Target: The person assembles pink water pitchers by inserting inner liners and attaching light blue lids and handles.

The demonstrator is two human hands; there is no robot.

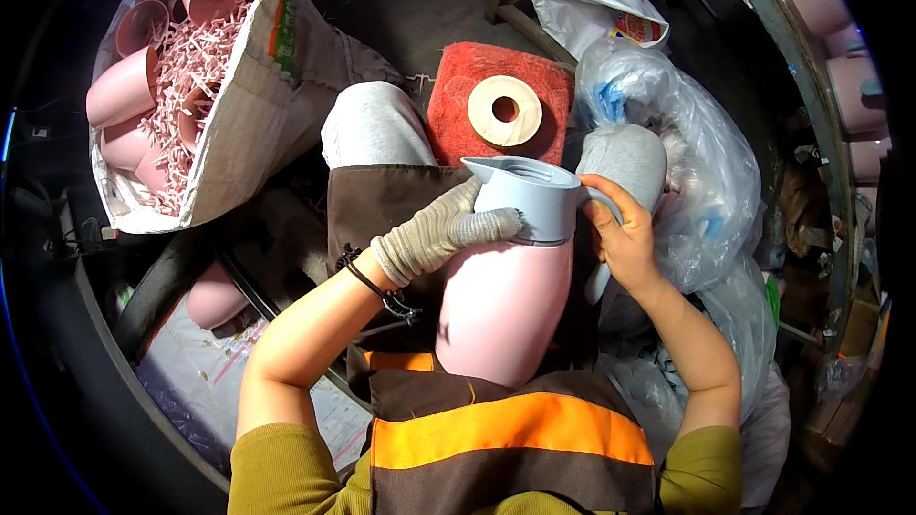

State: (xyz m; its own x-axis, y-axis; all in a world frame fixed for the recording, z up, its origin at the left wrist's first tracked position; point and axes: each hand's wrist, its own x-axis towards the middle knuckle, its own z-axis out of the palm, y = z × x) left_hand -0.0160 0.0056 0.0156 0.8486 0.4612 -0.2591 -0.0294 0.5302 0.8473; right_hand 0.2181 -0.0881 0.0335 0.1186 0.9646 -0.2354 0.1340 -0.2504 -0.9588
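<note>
Head view: in the middle of the frame is a pink jug [506,310], with its lower end near the orange band [510,429] of the brown apron [377,219]. On its upper end sits a grey-blue collar [530,215], whose spout points to the left of the frame. The left hand [444,234], in a knitted glove, is at the left side of this collar and grasps it, the thumb lying across the front. The right hand [622,234], which is bare, is at the right side of the collar; its thumb and forefinger are closed on the curved handle [598,284]. How its other fingers are placed, I cannot tell. Just above the jug, a cream ring [484,114] rests on a red pad [463,76]. In the upper left stands a white sack [239,124] containing pink cups [122,91] and many small pink pieces [196,62].
</note>
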